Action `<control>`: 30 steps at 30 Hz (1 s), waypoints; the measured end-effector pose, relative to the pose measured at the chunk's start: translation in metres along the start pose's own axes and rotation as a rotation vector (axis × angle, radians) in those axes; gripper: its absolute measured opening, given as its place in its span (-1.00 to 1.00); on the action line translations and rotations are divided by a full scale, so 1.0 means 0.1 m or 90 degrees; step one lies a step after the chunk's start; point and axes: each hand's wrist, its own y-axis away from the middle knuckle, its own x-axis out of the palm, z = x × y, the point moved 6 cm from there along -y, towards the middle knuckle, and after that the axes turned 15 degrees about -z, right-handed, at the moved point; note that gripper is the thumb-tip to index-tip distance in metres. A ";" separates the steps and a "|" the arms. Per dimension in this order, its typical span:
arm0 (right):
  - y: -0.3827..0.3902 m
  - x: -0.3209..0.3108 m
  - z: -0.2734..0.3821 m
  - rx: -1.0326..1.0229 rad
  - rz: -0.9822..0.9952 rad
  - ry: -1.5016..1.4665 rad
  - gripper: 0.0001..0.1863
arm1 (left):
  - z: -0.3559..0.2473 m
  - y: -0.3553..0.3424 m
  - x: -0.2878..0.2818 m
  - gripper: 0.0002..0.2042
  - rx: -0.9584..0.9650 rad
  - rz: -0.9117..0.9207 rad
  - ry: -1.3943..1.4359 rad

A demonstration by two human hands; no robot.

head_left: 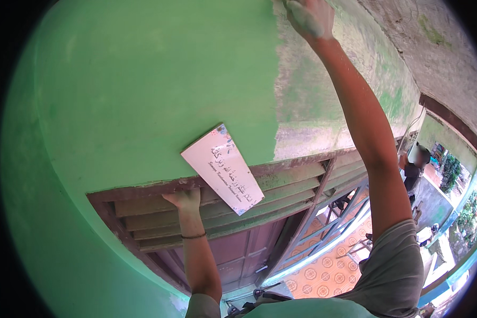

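Note:
My right hand [311,20] is raised high at the top edge of the view, its fingers curled and partly cut off by the edge. Whatever it holds, if anything, cannot be made out. It is at the wall [159,90], where smooth green paint meets a patchy, worn surface [307,100]. Lower down, my left hand [185,198] grips the brown wooden frame [143,188] of a slatted vent above a door, fingers hooked into the gap. Just right of it, a white sign [222,169] with flowers and lettering hangs tilted over the frame.
Wooden slats [281,199] run below the frame, above a brown door [244,259]. Far below lies an orange patterned tile floor [323,273]. At right, another person [416,164] stands near the wall. A rough ceiling [434,42] slopes overhead.

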 end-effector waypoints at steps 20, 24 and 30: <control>3.22 -1.36 0.50 0.281 0.340 -0.211 -0.85 | -0.15 0.07 -0.04 -0.52 -0.062 0.182 -0.018; 4.76 -2.17 0.95 0.674 0.531 -0.308 -0.88 | -0.20 0.53 -0.02 -0.49 -0.105 0.243 -0.034; 5.86 -3.05 1.93 0.759 0.721 -0.389 -0.70 | -0.36 1.75 -0.59 -0.45 0.250 0.046 -0.557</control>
